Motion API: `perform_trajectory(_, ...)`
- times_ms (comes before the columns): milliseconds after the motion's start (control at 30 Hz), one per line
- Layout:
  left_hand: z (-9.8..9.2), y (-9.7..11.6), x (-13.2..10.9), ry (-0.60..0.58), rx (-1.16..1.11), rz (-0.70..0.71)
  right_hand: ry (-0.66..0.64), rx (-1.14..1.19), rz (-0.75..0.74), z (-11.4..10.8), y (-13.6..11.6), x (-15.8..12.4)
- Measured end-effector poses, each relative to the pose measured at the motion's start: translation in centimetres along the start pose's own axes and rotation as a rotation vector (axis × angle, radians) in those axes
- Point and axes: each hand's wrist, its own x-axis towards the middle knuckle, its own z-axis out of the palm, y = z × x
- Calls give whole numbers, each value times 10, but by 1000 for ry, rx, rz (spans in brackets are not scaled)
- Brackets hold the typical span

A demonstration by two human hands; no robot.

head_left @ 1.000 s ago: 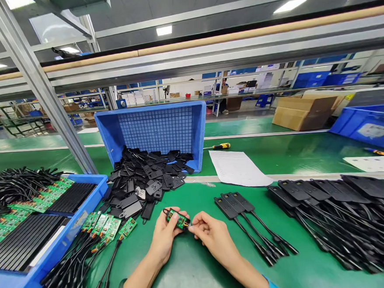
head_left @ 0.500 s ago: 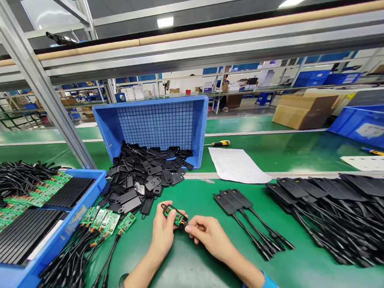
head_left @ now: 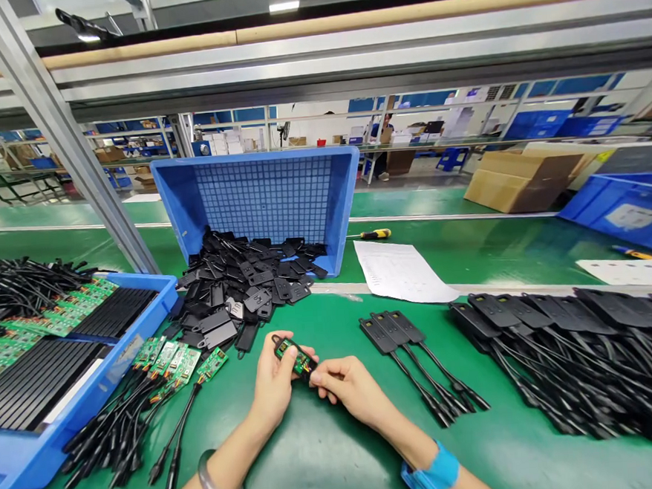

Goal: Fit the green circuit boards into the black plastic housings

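My left hand [head_left: 275,378] is closed around a black plastic case half, its thumb lying on the green circuit board [head_left: 296,358] inside it. At the board's lower right end, where thin coloured wires show, my right hand [head_left: 344,385] pinches with thumb and fingertips. The cable beyond those wires is hidden by the fingers. To the left lie several green circuit boards with black cables [head_left: 170,367]. Right of my hands rest three closed black cases with cables [head_left: 393,331]. Loose black case parts [head_left: 250,279] spill toward me from a tipped blue crate [head_left: 267,200].
A blue tray [head_left: 137,336] of boards and black strips stands left. Many cased cables [head_left: 562,347] are piled right. Behind lie a paper sheet [head_left: 403,272] and a screwdriver [head_left: 375,234]. A metal post [head_left: 73,135] rises at left; a cardboard box [head_left: 516,179] stands farther back.
The view has tilted slightly downward, so most things appear higher. Both hands keep their grip on the case and board; the right fingers have shifted a little at the wired end.
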Motion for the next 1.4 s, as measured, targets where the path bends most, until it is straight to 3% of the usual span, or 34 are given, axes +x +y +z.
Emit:
perform_trajectory(100,0,1,0,6,74,67,141,-149,-54,3,-1,-2)
perform_trajectory(267,0,1,-3,38,296,196,182,-232,-54,7,-1,0)
perform_trajectory(467,-2,2,4,4,172,94,136,-297,-127,1,0,2)
perform_trajectory(567,-4,1,8,-44,191,-50,178,-396,-253,-6,-3,0)
perform_trajectory(667,-5,-4,7,-179,342,-126,261,-521,-445,-12,-4,-3)
perform_trajectory(767,-4,-8,5,-264,549,-101,242,-684,-595,-16,-2,-3)
perform_trajectory(900,-2,-9,2,-282,747,-34,212,-904,-704,-18,4,-1)
perform_trajectory(1400,-1,-5,0,-311,851,-34,139,-770,-636,-19,7,3)
